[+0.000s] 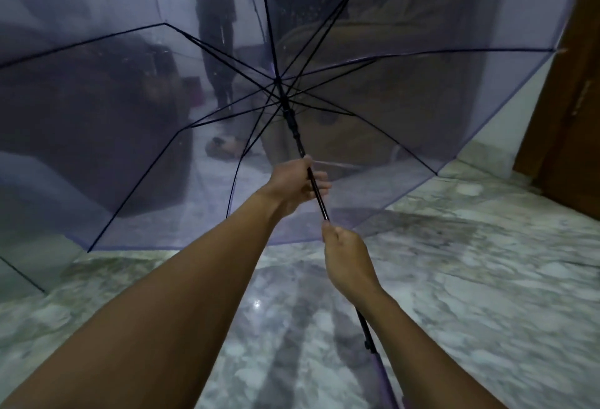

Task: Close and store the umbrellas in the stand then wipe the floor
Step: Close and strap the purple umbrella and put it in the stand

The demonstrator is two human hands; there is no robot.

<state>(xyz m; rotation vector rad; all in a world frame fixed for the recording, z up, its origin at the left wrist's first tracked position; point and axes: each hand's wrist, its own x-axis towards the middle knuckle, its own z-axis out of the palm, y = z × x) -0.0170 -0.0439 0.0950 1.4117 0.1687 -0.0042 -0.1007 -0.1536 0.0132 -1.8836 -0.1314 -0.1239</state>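
A large see-through purple umbrella [373,90] stands fully open in front of me, its black ribs spread wide. Its black shaft [319,202] runs from the runner [290,118] down towards me. My left hand [300,183] is wrapped around the shaft just below the runner. My right hand [345,254] grips the shaft lower down, and the handle end [370,340] sticks out beneath my wrist. The canopy's lower edge hangs just above the marble floor [470,295]. No umbrella stand is visible.
A wet dark patch [431,230] marks the floor to the right. A brown wooden door [571,110] stands at the right edge. Through the canopy I make out dark furniture [97,123], a person's legs [220,51] and a sandalled foot [224,145].
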